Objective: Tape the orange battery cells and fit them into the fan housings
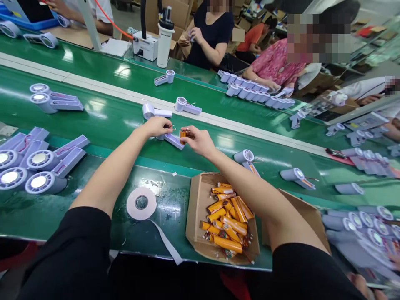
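Observation:
Both my arms reach out over the green belt (103,121). My left hand (157,126) is closed in a pinch over a lilac fan housing (173,141) and seems to hold its thin wire. My right hand (198,140) is closed on a small orange battery (183,134), held right at the housing's handle end. Below my right forearm stands an open cardboard box (195,208) full of orange batteries (225,227).
A white tape roll (141,203) lies near the front edge. Finished lilac fans are stacked at left (37,160) and at right (365,229). More fan housings (187,106) lie along the belt. Other people work across the belt beside rows of parts (253,91).

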`<state>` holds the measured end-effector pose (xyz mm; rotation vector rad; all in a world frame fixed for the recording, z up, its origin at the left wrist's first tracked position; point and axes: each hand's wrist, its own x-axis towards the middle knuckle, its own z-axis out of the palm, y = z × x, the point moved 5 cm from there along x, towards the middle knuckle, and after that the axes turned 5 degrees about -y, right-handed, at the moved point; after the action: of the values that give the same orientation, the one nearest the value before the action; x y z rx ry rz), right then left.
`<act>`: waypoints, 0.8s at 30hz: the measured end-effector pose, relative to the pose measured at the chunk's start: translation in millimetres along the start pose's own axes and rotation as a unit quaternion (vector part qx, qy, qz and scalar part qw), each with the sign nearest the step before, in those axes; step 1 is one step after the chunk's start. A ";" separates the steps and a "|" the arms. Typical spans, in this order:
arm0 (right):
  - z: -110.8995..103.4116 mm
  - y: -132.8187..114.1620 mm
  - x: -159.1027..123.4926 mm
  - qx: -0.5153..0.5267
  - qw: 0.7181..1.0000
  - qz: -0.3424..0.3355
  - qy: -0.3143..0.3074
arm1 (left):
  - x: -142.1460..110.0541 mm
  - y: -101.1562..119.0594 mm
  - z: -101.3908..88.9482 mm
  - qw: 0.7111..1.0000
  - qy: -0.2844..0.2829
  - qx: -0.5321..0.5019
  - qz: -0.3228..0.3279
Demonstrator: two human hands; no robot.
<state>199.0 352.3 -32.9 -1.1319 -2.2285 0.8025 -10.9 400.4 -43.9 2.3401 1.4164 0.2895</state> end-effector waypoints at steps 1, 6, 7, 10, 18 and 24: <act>0.2 0.9 -0.6 -0.033 0.999 0.000 -0.005 | 1.0 1.0 0.6 1.000 -0.001 0.000 -0.003; 0.1 -3.0 -5.1 -0.135 0.990 0.012 -0.034 | 2.7 7.0 4.8 1.000 0.000 0.003 -0.010; 1.3 -4.9 -5.3 -0.157 0.987 0.015 -0.044 | 3.1 8.5 5.7 1.000 0.002 0.006 -0.010; 3.9 -7.6 -4.3 -0.227 0.971 0.039 -0.068 | 6.5 13.7 9.1 1.000 0.012 0.014 -0.007; 14.6 -3.3 -0.3 -0.308 0.933 0.079 -0.171 | 19.1 28.7 21.0 0.999 0.046 -0.023 -0.008; 22.8 -9.2 12.0 -0.373 0.896 0.071 -0.230 | 28.0 34.7 23.6 0.999 0.022 -0.034 -0.031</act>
<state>172.7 351.7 -40.2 -1.5833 -3.0144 0.2515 38.8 405.5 -50.9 2.2434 1.4735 0.3681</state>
